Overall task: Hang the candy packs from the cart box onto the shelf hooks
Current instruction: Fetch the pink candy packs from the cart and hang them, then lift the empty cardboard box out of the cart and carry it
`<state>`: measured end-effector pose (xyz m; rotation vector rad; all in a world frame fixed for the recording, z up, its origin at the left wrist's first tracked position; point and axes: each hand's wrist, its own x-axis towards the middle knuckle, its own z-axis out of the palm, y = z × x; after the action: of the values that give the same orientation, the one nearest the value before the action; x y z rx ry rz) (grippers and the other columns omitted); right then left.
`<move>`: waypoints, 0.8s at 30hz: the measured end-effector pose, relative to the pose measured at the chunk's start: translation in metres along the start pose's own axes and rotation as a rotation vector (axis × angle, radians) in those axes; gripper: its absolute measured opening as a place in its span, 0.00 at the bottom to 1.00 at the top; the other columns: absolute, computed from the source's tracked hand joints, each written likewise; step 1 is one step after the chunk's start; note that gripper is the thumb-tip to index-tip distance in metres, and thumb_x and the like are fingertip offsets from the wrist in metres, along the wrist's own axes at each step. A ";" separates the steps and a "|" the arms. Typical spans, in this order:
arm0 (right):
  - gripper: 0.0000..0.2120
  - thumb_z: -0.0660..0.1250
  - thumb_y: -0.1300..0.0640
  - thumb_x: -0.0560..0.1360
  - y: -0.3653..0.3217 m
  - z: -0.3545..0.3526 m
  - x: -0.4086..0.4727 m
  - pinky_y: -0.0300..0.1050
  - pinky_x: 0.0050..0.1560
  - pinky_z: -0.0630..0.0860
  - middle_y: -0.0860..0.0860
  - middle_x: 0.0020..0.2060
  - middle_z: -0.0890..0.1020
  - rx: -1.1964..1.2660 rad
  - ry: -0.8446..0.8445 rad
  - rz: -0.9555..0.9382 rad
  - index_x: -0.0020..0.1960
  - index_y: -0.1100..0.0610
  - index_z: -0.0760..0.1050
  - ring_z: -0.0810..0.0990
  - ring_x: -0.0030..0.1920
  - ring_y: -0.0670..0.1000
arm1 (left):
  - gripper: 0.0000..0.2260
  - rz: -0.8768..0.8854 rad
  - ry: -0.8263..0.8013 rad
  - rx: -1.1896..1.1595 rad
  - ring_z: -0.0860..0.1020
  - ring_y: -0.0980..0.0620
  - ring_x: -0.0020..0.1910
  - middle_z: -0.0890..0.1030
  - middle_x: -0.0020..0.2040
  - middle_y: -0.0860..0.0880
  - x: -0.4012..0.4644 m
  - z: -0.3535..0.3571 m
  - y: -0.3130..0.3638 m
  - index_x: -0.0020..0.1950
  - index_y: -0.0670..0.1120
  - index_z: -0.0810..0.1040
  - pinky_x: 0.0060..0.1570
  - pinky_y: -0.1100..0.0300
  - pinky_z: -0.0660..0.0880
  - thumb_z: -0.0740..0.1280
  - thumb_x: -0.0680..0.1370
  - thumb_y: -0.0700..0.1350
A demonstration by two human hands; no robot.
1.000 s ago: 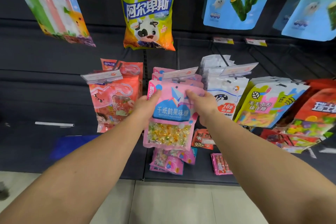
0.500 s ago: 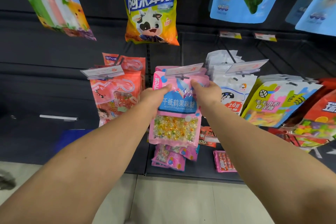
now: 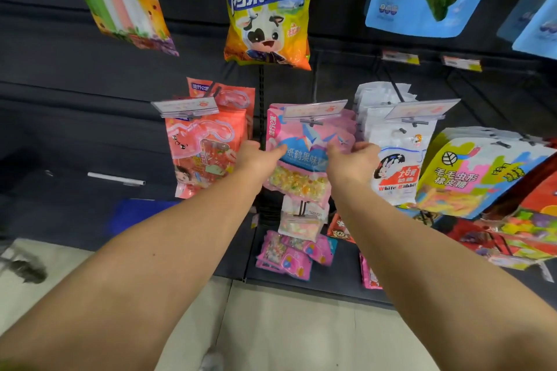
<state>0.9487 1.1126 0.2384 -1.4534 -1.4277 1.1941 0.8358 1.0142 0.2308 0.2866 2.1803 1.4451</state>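
A pink candy pack point(image 3: 307, 156) with a blue paper-crane label and a clear window of yellow sweets hangs at the middle shelf hook point(image 3: 312, 121), under a price tag point(image 3: 313, 109). More pink packs hang behind it. My left hand point(image 3: 256, 156) pinches its left edge, thumb on the front. My right hand point(image 3: 352, 159) pinches its right edge the same way. The pack's top sits right at the hook's tip; whether its hole is over the hook is hidden. The cart box is out of view.
Red packs point(image 3: 205, 156) hang to the left, white White Rabbit packs point(image 3: 398, 159) and yellow gummy packs point(image 3: 479, 172) to the right. A yellow cow bag point(image 3: 268, 9) hangs above. Small pink packs point(image 3: 289, 256) lie on the bottom shelf. A bare hook point(image 3: 116, 179) sticks out at left.
Both hands carried the pink pack up and away from me to the middle hook. Its top now lies under the price tag, level with the packs behind.
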 end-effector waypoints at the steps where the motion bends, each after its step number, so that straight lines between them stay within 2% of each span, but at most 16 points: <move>1: 0.19 0.75 0.51 0.72 0.001 -0.002 0.001 0.51 0.47 0.79 0.55 0.52 0.76 -0.001 -0.003 0.002 0.50 0.54 0.66 0.79 0.46 0.57 | 0.31 0.004 -0.001 0.016 0.72 0.44 0.69 0.73 0.72 0.43 -0.001 -0.001 -0.002 0.75 0.40 0.68 0.55 0.60 0.67 0.73 0.77 0.51; 4: 0.11 0.71 0.56 0.76 0.007 -0.007 0.004 0.43 0.40 0.73 0.50 0.41 0.76 -0.022 -0.096 -0.018 0.45 0.55 0.67 0.76 0.42 0.54 | 0.22 0.053 -0.003 0.088 0.75 0.49 0.58 0.79 0.57 0.49 -0.015 -0.003 -0.004 0.69 0.38 0.74 0.48 0.64 0.70 0.72 0.78 0.46; 5: 0.09 0.69 0.57 0.77 0.008 -0.008 0.002 0.43 0.41 0.73 0.48 0.38 0.75 -0.027 -0.147 -0.029 0.44 0.55 0.69 0.76 0.42 0.53 | 0.21 0.067 -0.010 0.111 0.75 0.50 0.57 0.78 0.57 0.50 -0.018 -0.004 -0.006 0.68 0.39 0.75 0.48 0.63 0.70 0.72 0.78 0.46; 6: 0.06 0.68 0.58 0.77 0.008 -0.008 0.001 0.45 0.43 0.75 0.47 0.38 0.76 -0.028 -0.197 -0.042 0.45 0.54 0.71 0.77 0.43 0.53 | 0.20 0.079 -0.015 0.133 0.76 0.50 0.58 0.78 0.61 0.48 -0.021 -0.004 -0.008 0.68 0.40 0.75 0.50 0.62 0.70 0.72 0.78 0.45; 7: 0.04 0.68 0.59 0.78 0.007 -0.009 -0.002 0.47 0.46 0.78 0.47 0.42 0.78 -0.032 -0.245 -0.054 0.50 0.54 0.75 0.79 0.45 0.52 | 0.20 0.082 -0.024 0.154 0.76 0.49 0.59 0.78 0.64 0.47 -0.022 -0.004 -0.012 0.68 0.41 0.75 0.52 0.61 0.70 0.72 0.78 0.45; 10: 0.18 0.67 0.60 0.79 0.006 -0.008 -0.011 0.48 0.53 0.80 0.50 0.60 0.79 -0.067 -0.341 -0.068 0.68 0.52 0.73 0.81 0.55 0.52 | 0.19 0.090 -0.029 0.203 0.76 0.48 0.62 0.77 0.66 0.45 -0.030 -0.009 -0.023 0.67 0.42 0.75 0.56 0.60 0.72 0.72 0.78 0.46; 13: 0.21 0.65 0.60 0.80 0.010 0.000 -0.026 0.44 0.55 0.77 0.50 0.67 0.76 -0.163 -0.428 -0.135 0.72 0.52 0.70 0.79 0.60 0.52 | 0.22 0.108 -0.002 0.299 0.76 0.45 0.65 0.77 0.67 0.45 -0.036 -0.025 -0.032 0.69 0.44 0.74 0.64 0.54 0.74 0.73 0.77 0.50; 16: 0.22 0.65 0.59 0.79 0.013 0.022 -0.057 0.45 0.64 0.73 0.50 0.68 0.76 -0.288 -0.596 -0.181 0.73 0.53 0.70 0.76 0.66 0.54 | 0.21 0.136 0.065 0.485 0.78 0.43 0.61 0.80 0.63 0.47 -0.042 -0.058 -0.042 0.66 0.47 0.76 0.60 0.48 0.76 0.72 0.77 0.54; 18: 0.21 0.65 0.59 0.78 0.009 0.042 -0.084 0.44 0.61 0.73 0.52 0.65 0.78 -0.378 -0.726 -0.278 0.71 0.55 0.72 0.77 0.64 0.55 | 0.18 0.129 0.149 0.624 0.78 0.43 0.61 0.81 0.61 0.48 -0.047 -0.090 -0.050 0.63 0.51 0.78 0.59 0.48 0.76 0.70 0.76 0.57; 20: 0.19 0.65 0.57 0.79 0.000 0.065 -0.114 0.44 0.55 0.73 0.54 0.62 0.80 -0.472 -0.831 -0.395 0.70 0.54 0.74 0.79 0.60 0.57 | 0.19 0.073 0.227 0.758 0.74 0.41 0.64 0.78 0.63 0.46 -0.053 -0.128 -0.061 0.64 0.51 0.77 0.60 0.49 0.74 0.66 0.77 0.58; 24: 0.16 0.66 0.55 0.77 -0.014 0.128 -0.188 0.46 0.59 0.72 0.54 0.54 0.80 -0.632 -1.032 -0.615 0.65 0.50 0.75 0.78 0.56 0.56 | 0.25 -0.089 0.352 0.884 0.69 0.41 0.69 0.72 0.70 0.45 -0.070 -0.219 -0.095 0.72 0.52 0.71 0.66 0.48 0.68 0.65 0.77 0.61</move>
<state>0.8341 0.9162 0.2366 -0.5421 -2.8833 1.1473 0.7920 0.7694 0.2323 0.2312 2.9719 0.4158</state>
